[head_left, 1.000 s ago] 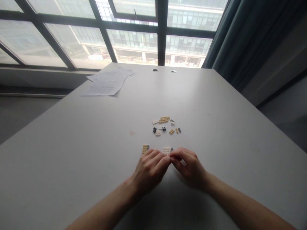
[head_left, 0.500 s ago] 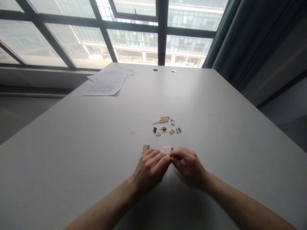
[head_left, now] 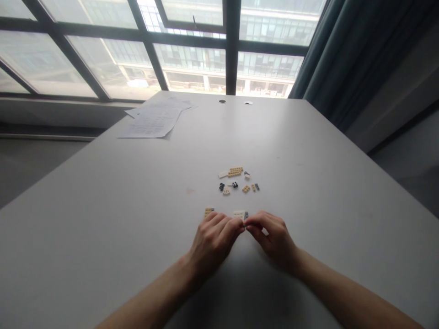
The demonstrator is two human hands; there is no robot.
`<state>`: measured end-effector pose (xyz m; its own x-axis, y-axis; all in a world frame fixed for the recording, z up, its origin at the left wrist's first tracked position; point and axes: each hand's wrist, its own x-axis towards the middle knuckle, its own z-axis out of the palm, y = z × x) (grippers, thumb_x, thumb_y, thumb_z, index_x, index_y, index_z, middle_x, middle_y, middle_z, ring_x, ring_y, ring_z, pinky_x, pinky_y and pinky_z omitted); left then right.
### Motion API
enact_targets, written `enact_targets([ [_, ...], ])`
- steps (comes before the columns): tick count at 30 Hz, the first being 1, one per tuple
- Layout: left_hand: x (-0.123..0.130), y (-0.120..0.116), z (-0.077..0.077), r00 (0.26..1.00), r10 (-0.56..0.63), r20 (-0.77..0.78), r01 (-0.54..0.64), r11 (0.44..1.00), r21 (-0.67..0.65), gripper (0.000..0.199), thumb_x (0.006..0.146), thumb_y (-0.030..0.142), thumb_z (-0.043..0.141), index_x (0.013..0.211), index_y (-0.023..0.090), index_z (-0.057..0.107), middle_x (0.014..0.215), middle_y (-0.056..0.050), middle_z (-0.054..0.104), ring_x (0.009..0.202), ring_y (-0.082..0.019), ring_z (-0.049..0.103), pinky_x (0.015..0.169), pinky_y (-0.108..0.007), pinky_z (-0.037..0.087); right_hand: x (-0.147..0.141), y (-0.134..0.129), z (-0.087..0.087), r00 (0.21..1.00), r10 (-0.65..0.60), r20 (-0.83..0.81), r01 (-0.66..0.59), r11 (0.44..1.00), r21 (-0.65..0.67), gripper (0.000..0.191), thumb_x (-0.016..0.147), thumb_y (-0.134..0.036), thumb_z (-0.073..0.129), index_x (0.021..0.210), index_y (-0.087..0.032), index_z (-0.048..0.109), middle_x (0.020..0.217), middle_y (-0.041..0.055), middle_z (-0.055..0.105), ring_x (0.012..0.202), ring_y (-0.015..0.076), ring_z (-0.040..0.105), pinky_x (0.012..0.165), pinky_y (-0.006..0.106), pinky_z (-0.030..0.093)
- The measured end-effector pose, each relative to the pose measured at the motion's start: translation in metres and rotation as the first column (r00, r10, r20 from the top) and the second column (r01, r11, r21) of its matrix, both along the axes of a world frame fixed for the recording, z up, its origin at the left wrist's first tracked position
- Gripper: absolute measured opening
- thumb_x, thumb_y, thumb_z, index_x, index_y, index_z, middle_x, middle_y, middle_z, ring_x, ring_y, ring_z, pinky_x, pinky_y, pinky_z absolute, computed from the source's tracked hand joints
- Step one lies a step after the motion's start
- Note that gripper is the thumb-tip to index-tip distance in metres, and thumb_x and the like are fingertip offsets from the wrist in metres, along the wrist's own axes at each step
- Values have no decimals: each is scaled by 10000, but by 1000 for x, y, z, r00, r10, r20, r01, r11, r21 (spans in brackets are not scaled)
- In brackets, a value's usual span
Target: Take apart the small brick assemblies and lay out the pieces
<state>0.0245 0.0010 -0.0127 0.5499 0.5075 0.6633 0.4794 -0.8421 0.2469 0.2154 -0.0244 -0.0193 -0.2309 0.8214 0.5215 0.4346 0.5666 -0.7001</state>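
My left hand (head_left: 214, 235) is closed, its fingertips meeting those of my right hand (head_left: 270, 233) just in front of a white studded plate (head_left: 238, 214). Both pinch something too small to make out. A grey piece (head_left: 246, 214) lies at the white plate's right side. Partly behind my left knuckles is a tan studded plate (head_left: 208, 211) with a grey piece at its edge. Farther off lie long tan plates (head_left: 235, 172), a flat white piece (head_left: 222, 174), black pieces (head_left: 235, 184), a white curved piece (head_left: 226, 191) and a small tan plate (head_left: 246, 188).
Printed papers (head_left: 151, 119) lie at the far left of the white table (head_left: 308, 151). Two round holes are near its far edge. Beyond stand a window with dark frames and a dark blue curtain (head_left: 329, 59) on the right.
My left hand has shifted slightly and covers more of the tan plate. Both hands remain together at the fingertips, and a little more of the grey piece by the white plate shows.
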Motion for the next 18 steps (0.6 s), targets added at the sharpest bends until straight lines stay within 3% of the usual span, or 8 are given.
enact_targets([
  [7,2,-1,0,1000,-14,12,14,1000,-15,109,936,193,511,853,172,578,624,0,586,590,-139,498,633,-283,361,-1,0,0,999,19,43,-21,999,26,303,979,-344,450,773,-198,618,649,23,623,604,151,547,611,278,438],
  [13,2,-1,1,996,-21,81,28,997,-79,161,945,177,463,817,173,560,641,-11,584,593,-137,493,621,-276,371,-1,-2,1,998,20,63,-26,996,91,158,938,-254,527,829,-195,625,668,25,623,601,150,535,606,280,436],
  [18,2,-3,3,989,31,146,-11,991,-136,87,924,203,500,884,176,572,722,-33,634,646,-148,551,644,-277,414,2,-5,4,991,-107,80,88,973,212,51,895,-201,601,913,-210,647,700,38,661,625,165,554,608,293,456],
])
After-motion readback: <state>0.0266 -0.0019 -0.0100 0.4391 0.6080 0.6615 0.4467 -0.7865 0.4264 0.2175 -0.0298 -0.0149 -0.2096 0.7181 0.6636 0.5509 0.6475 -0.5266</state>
